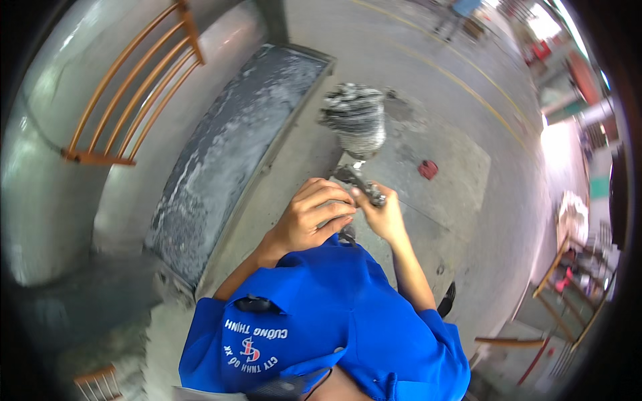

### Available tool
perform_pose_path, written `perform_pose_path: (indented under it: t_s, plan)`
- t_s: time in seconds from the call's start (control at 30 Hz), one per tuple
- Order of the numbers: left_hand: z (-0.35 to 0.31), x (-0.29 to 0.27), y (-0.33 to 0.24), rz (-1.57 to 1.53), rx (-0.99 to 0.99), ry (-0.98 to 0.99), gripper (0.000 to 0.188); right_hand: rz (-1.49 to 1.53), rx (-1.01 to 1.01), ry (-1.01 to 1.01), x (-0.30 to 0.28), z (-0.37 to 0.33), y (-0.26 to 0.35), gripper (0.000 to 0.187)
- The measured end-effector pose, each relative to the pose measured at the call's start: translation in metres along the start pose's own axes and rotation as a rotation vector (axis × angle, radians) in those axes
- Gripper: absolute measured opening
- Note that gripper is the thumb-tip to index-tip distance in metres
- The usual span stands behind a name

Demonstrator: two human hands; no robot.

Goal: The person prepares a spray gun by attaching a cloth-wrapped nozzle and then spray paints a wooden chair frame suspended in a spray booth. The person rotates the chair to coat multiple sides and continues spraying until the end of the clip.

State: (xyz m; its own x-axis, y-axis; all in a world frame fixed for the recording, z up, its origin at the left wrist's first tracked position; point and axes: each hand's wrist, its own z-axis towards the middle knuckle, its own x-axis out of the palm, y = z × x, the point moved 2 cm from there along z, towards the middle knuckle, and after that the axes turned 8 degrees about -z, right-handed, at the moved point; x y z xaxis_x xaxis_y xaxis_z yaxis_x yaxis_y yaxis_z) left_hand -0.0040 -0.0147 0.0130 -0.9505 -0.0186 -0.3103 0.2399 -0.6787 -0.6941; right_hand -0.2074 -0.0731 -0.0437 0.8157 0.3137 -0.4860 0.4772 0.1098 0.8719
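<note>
My right hand [382, 215] is closed around a dark, stained metal tool [361, 183] that looks like a spray gun, held in front of my chest. Beside it, my left hand [313, 212] has its fingers bent inward, their tips close to my right thumb. Whatever the left fingers grip is hidden behind them. Just beyond the tool stands a round, ridged grey-and-white container [354, 120], blurred and crusted with what looks like dried paint.
A long trough [234, 154] of dark, streaky liquid runs along the left, before a shiny metal wall [53, 200]. A slatted wooden frame [134, 93] is by that wall. On the floor lies a red crumpled thing [428, 169]. Wooden furniture parts [568, 301] stand at right.
</note>
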Motion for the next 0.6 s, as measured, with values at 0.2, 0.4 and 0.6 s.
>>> perform_pose_path:
  t_s: [0.2, 0.4, 0.6]
  plan:
    - [-0.04, -0.033, 0.015, 0.041, -0.211, -0.287, 0.005, -0.067, 0.057, 0.133, -0.015, 0.026, 0.015, 0.038]
    - [-0.093, -0.079, 0.017, 0.184, -0.38, -0.645, 0.006, -0.059, 0.012, 0.191, -0.029, 0.037, 0.034, 0.041]
    - [-0.129, -0.12, 0.031, 0.182, -0.383, -0.91, 0.012, -0.023, -0.105, 0.201, -0.076, 0.056, 0.108, 0.035]
